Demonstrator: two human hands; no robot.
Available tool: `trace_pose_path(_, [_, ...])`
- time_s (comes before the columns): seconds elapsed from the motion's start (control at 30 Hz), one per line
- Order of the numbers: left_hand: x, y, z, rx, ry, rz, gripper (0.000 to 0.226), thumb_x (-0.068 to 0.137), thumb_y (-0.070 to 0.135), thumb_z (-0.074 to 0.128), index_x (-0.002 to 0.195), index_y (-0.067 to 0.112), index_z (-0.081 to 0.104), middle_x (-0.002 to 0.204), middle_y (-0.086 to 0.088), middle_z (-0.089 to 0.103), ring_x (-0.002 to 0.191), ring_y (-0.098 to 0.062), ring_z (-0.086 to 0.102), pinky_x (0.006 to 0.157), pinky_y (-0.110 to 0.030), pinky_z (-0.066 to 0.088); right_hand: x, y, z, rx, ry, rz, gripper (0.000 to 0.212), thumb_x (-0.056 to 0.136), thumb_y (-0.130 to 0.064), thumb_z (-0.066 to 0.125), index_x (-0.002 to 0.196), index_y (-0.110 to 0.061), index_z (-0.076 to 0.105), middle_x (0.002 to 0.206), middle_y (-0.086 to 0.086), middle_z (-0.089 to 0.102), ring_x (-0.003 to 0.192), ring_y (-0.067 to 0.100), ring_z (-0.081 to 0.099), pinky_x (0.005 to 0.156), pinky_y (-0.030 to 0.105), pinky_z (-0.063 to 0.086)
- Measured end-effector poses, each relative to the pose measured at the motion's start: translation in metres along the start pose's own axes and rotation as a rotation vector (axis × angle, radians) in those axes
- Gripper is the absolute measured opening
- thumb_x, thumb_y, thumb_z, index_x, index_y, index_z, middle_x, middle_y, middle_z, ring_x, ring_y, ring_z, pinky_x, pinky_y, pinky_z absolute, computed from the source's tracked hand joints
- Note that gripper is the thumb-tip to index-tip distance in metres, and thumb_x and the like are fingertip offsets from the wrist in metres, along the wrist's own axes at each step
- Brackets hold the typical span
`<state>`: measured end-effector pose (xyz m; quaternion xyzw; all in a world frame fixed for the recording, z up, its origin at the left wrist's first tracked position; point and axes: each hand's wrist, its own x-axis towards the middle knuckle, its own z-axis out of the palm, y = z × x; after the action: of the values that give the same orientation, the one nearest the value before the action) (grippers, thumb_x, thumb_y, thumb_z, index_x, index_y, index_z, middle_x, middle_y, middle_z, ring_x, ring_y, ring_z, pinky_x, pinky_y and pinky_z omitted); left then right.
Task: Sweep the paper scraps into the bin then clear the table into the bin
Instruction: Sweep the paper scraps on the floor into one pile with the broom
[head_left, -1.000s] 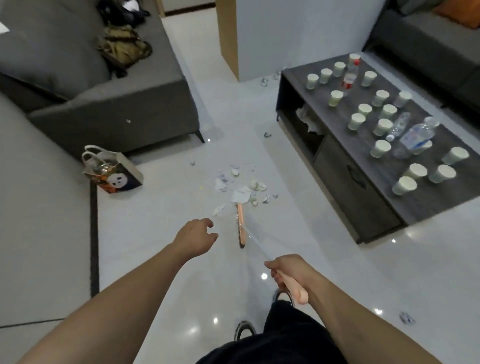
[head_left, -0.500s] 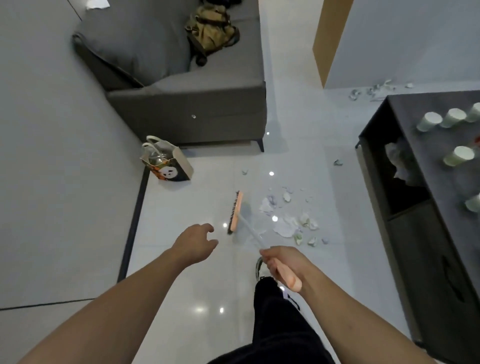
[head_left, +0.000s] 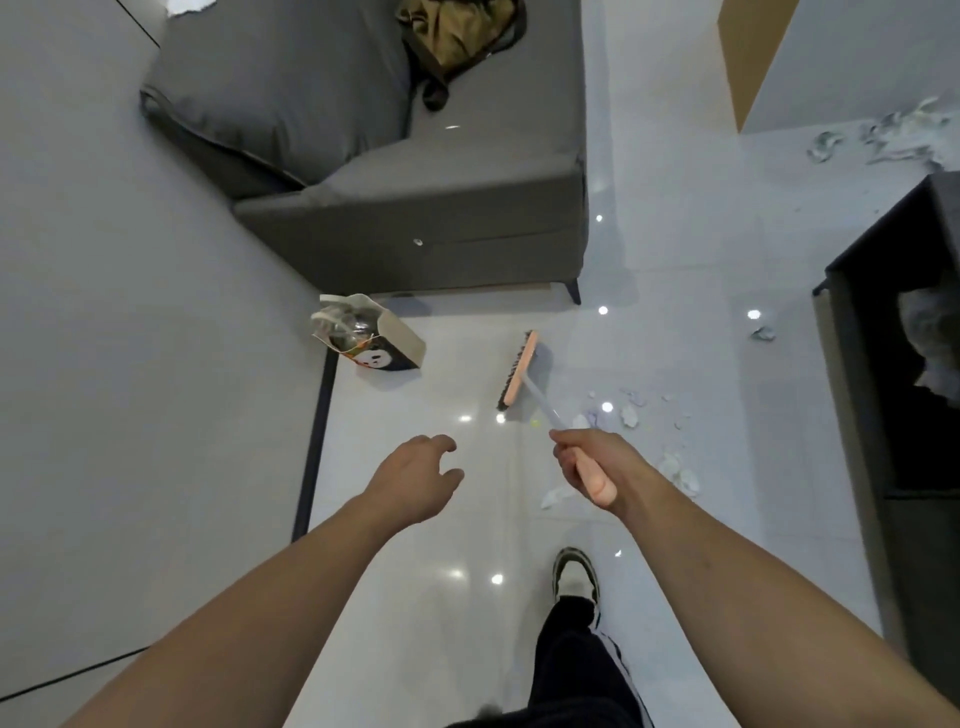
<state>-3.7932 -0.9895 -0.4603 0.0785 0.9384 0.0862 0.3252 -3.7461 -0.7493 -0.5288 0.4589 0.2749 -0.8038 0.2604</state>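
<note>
My right hand (head_left: 597, 465) grips the pink handle end of a broom. Its pink brush head (head_left: 517, 371) sits on the white floor, left of the scattered paper scraps (head_left: 631, 415). More scraps (head_left: 680, 475) lie just right of my right hand. My left hand (head_left: 415, 480) hovers over the floor with fingers loosely curled and holds nothing. A paper gift bag (head_left: 371, 338) with a panda print stands near the sofa corner, left of the brush head. No bin is in view.
A grey sofa (head_left: 415, 208) with a cushion and an olive bag fills the top. The dark coffee table (head_left: 904, 364) edge stands at the right. Another scrap pile (head_left: 893, 135) lies at the far right by the wall. My shoe (head_left: 574, 574) is below my right hand.
The view has swung left, so the table top with cups has left the frame. The brush head has moved from the scrap pile to the left of it, nearer the gift bag.
</note>
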Motion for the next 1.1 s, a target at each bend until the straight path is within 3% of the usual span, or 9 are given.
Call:
trace_pose_path(0.2, [0.047, 0.003, -0.015, 0.002, -0.026, 0.003, 0.046, 0.094, 0.039, 0.053, 0.138, 0.024, 0.047, 0.131, -0.001, 0.052, 0.114, -0.018, 0.051, 0.086, -0.027, 0.041, 0.034, -0.034, 0.012, 0.129, 0.031, 0.032, 0.017, 0.088, -0.008, 0.073, 0.094, -0.009, 0.057, 0.073, 0.006, 0.061, 0.047, 0.008, 0.054, 0.045, 0.015, 0.051])
trace_pose_path(0.3, [0.068, 0.003, -0.020, 0.011, -0.060, 0.029, 0.046, 0.094, 0.039, 0.053, 0.138, 0.025, 0.047, 0.132, -0.001, 0.051, 0.114, -0.019, 0.051, 0.087, -0.028, 0.042, 0.045, -0.037, 0.018, -0.012, 0.125, 0.069, 0.020, 0.093, -0.014, 0.068, 0.107, -0.006, 0.056, 0.093, 0.014, 0.068, 0.048, 0.012, 0.058, 0.045, 0.019, 0.053])
trace_pose_path(0.47, [0.117, 0.002, -0.040, 0.081, -0.118, 0.126, 0.047, 0.093, 0.039, 0.054, 0.137, 0.024, 0.049, 0.133, -0.003, 0.051, 0.116, -0.020, 0.051, 0.090, -0.030, 0.042, 0.055, -0.028, 0.031, -0.271, 0.307, 0.081, 0.025, 0.098, -0.013, 0.056, 0.117, 0.002, 0.054, 0.081, 0.018, 0.063, 0.050, 0.019, 0.055, 0.040, 0.021, 0.045])
trace_pose_path(0.73, [0.213, 0.032, -0.073, 0.216, -0.215, 0.418, 0.044, 0.092, 0.040, 0.055, 0.133, 0.022, 0.054, 0.130, -0.003, 0.057, 0.109, -0.023, 0.057, 0.086, -0.031, 0.044, 0.042, 0.018, 0.048, 0.239, 0.379, 0.039, 0.014, 0.094, -0.015, 0.062, 0.096, -0.002, 0.057, 0.066, 0.010, 0.055, 0.035, 0.013, 0.042, 0.034, 0.017, 0.036])
trace_pose_path(0.87, [0.233, 0.039, -0.072, 0.319, -0.305, 0.556, 0.045, 0.092, 0.038, 0.054, 0.134, 0.020, 0.053, 0.134, -0.006, 0.056, 0.116, -0.024, 0.054, 0.091, -0.031, 0.042, 0.023, 0.063, 0.062, 0.439, 0.466, 0.011, 0.013, 0.094, -0.015, 0.063, 0.099, -0.004, 0.059, 0.058, 0.008, 0.056, 0.037, 0.013, 0.043, 0.034, 0.018, 0.037])
trace_pose_path(1.1, [0.222, 0.049, -0.051, 0.386, -0.406, 0.666, 0.046, 0.092, 0.036, 0.055, 0.134, 0.017, 0.053, 0.127, -0.008, 0.061, 0.114, -0.025, 0.056, 0.092, -0.030, 0.044, -0.011, 0.124, 0.086, 0.582, 0.702, -0.015, 0.011, 0.095, -0.010, 0.061, 0.087, -0.002, 0.058, 0.063, 0.011, 0.053, 0.042, 0.017, 0.042, 0.038, 0.019, 0.035])
